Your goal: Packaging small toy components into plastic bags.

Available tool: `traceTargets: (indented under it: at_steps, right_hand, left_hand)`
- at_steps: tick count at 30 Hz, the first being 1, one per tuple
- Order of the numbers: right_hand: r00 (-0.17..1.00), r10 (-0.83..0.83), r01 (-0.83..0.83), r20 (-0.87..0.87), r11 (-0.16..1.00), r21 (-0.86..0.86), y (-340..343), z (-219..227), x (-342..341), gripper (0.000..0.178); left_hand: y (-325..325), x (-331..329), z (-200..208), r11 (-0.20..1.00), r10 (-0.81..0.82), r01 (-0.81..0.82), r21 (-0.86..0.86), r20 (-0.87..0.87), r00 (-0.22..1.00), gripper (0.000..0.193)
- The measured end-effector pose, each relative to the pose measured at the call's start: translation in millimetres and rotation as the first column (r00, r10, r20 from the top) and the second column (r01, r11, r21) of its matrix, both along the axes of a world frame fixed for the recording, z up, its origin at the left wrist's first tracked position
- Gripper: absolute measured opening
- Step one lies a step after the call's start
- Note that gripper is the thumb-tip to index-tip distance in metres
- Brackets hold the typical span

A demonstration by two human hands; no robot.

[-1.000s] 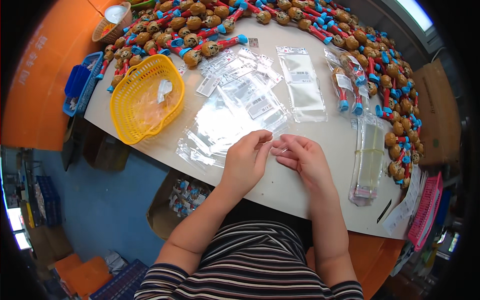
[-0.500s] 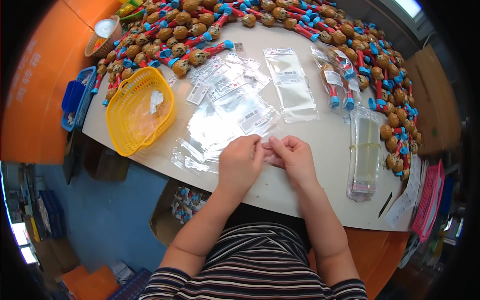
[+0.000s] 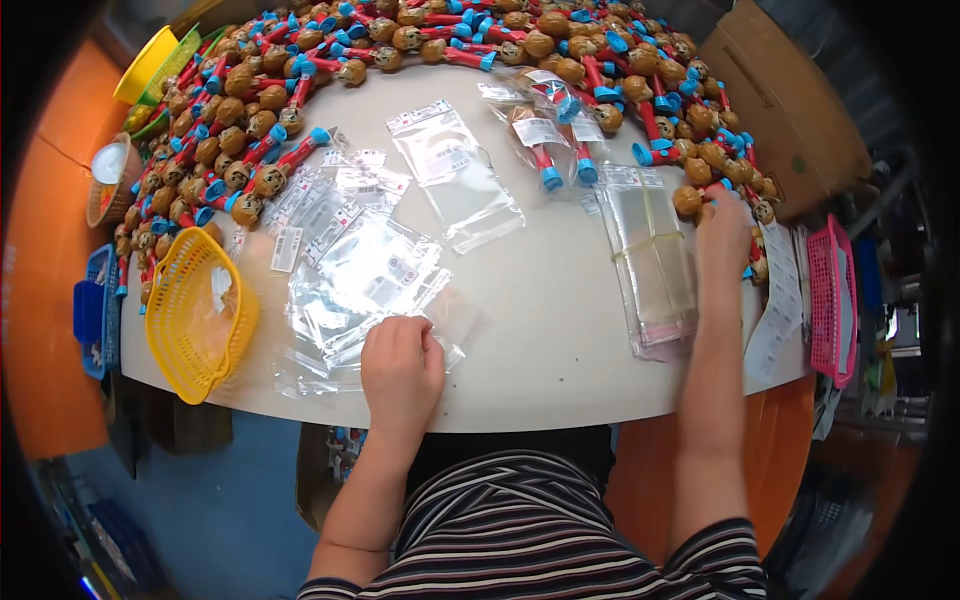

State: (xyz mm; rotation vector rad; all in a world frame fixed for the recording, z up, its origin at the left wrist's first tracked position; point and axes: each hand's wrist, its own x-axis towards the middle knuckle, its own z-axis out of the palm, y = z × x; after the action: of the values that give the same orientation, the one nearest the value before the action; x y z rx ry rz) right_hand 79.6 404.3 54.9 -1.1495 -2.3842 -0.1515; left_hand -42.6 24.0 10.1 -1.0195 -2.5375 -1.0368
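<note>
My left hand (image 3: pixel 402 368) is closed, knuckles up, by the near edge of the table. A clear plastic bag (image 3: pixel 458 322) sticks out past its thumb; the grip itself is mostly hidden. Just beside it lies a loose spread of clear printed bags (image 3: pixel 375 265). My right hand (image 3: pixel 724 225) reaches far right, slightly blurred, its fingers closed around the red part of a toy (image 3: pixel 716 190) with a blue end. That toy is at the edge of a big pile of toys (image 3: pixel 540 45) with round brown heads, red shafts and blue ends.
A rubber-banded stack of clear bags (image 3: pixel 650 265) lies left of my right forearm. Bagged toys (image 3: pixel 545 145) and a flat clear bag (image 3: pixel 455 175) lie mid-table. A yellow basket (image 3: pixel 165 325) stands left, a pink basket (image 3: pixel 832 300) right, near a cardboard box (image 3: pixel 785 110).
My hands have parted. The right hand has gone from the pinch at the table's middle to the toys on the right; the left stays near the loose bags. The view has turned right.
</note>
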Motion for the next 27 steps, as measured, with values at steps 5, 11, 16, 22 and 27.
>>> traceTargets:
  at_steps: [5, 11, 16, 22, 27]
  right_hand:
    - [0.898, 0.257, -0.306, 0.358, 0.948, 0.088, 111.6, -11.9, 30.7, 0.034]
    - [0.849, 0.426, -0.498, 0.312, 0.843, 0.204, 106.5, 16.0, 38.6, 0.026]
    - [0.681, 0.533, -0.731, -0.502, 0.466, -0.499, -63.3, 16.1, 38.8, 0.024]
    - [0.786, 0.324, -0.579, -0.526, 0.09, -0.81, -192.5, 5.3, 7.3, 0.02]
    - [0.69, 0.606, -0.703, -0.397, 0.427, -0.569, -207.6, -2.8, 10.7, 0.019]
  left_hand:
    - [1.8, 3.6, -5.4, 0.997, 0.048, -0.05, 0.059, 0.031, 0.998, 0.017]
    - [1.6, 0.5, -4.2, 0.992, 0.076, -0.078, 0.103, 0.024, 0.997, 0.016]
    - [8.1, 0.1, -4.0, 0.987, 0.047, -0.057, 0.152, 0.066, 0.997, 0.013]
    - [14.5, 2.3, 5.1, 0.974, -0.056, 0.031, 0.224, 0.106, 0.993, 0.017]
    - [7.5, -3.6, 4.9, 0.964, -0.021, -0.032, 0.266, 0.194, 0.981, 0.011]
